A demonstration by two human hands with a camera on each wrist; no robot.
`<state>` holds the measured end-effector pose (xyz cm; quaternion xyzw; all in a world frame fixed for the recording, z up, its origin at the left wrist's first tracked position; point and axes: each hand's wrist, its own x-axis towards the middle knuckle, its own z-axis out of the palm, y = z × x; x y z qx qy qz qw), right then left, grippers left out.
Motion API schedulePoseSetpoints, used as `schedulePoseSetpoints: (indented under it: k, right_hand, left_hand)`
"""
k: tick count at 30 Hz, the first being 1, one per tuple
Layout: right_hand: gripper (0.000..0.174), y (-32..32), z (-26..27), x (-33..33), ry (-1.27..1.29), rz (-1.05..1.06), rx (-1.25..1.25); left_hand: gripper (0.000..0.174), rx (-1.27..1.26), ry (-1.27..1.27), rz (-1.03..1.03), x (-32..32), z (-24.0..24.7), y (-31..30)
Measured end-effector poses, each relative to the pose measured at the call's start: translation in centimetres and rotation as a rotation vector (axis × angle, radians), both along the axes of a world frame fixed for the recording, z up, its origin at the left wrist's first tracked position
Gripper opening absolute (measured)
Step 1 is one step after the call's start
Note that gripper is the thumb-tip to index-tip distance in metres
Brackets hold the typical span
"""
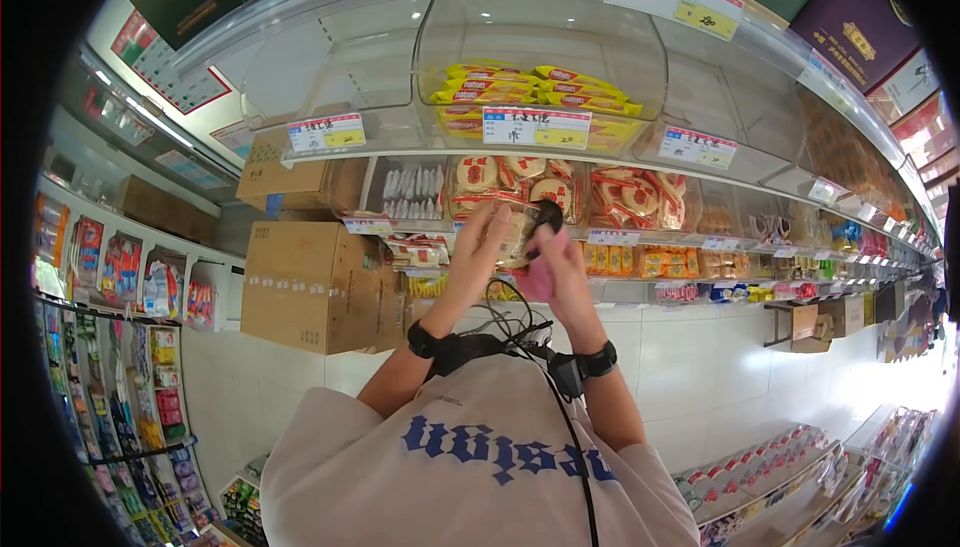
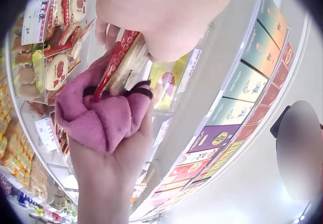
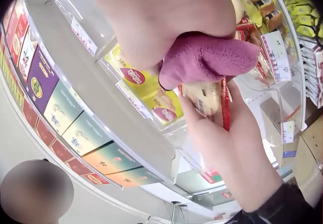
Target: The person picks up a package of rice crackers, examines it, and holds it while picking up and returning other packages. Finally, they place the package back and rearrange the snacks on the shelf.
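Note:
At chest height in front of a snack shelf, my left hand (image 1: 478,247) grips a clear packet of round cakes with a red edge (image 1: 517,232). My right hand (image 1: 565,267) holds a bunched pink cloth (image 1: 537,282) pressed against that packet. In the left wrist view the left hand (image 2: 166,17) pinches the packet (image 2: 121,62) from above. There the right hand (image 2: 111,173) cups the cloth (image 2: 101,118) beneath it. The right wrist view shows the right hand (image 3: 161,22) curled round the cloth (image 3: 207,57). The packet (image 3: 209,98) lies in the left hand (image 3: 237,148).
Clear shelf bins hold yellow packets (image 1: 535,87) and red-and-white cake packets (image 1: 635,197), with price tags (image 1: 536,127) along the edges. Cardboard boxes (image 1: 310,282) stand at the left. Hanging snack racks (image 1: 120,277) fill the far left, and gift boxes (image 2: 262,47) line the top shelf.

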<state>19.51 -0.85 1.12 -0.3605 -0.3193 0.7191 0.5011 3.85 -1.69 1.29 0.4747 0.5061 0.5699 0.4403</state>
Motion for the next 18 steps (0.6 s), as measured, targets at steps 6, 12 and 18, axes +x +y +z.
schedulePoseSetpoints:
  k: [6,12,18]
  right_hand:
    - [0.025,0.2,-0.7,-0.9,-0.211,-0.17,0.186]
    - [0.026,-0.5,1.6,-0.7,-0.334,-0.249,0.268]
    - [0.032,-1.6,1.4,-1.3,-0.681,-0.041,0.46]
  left_hand:
    - [0.034,0.314,0.508,0.271,-0.1,2.0,-0.2]
    - [0.047,0.232,0.23,-0.053,0.5,1.9,-0.5]
    - [0.047,0.061,0.036,-0.133,1.0,2.6,-1.1]
